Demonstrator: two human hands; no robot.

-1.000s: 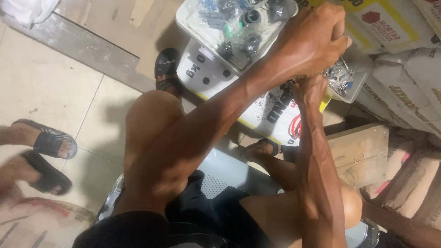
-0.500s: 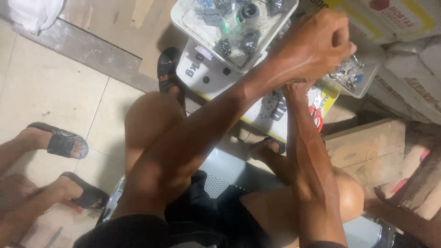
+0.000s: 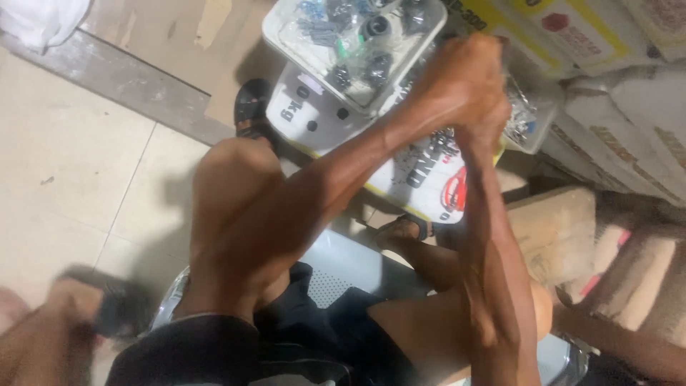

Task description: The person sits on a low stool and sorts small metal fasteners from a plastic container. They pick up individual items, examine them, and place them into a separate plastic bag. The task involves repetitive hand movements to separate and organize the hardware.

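Other person's sandalled foot (image 3: 107,314) has swung in toward the seated person's knee vs half a sec ago, now just a blur at bottom left; view has also drifted a bit, so the white tray (image 3: 286,36) sits more central at top. Hands themselves barely shifted. Left hand (image 3: 457,78) and right hand (image 3: 486,125) are pressed together, both clenched, over the edge of the weighing scale (image 3: 307,114). What they grip, can't tell: fingers curl away from the cam, nothing pokes out. Small metal parts (image 3: 350,32) lie heaped in the tray on the scale, more in a clear bag (image 3: 525,114) just right of the hands. So, my read: the work stays at the hands, same grip, no new part picked. Cardboard boxes (image 3: 629,107) stacked right.
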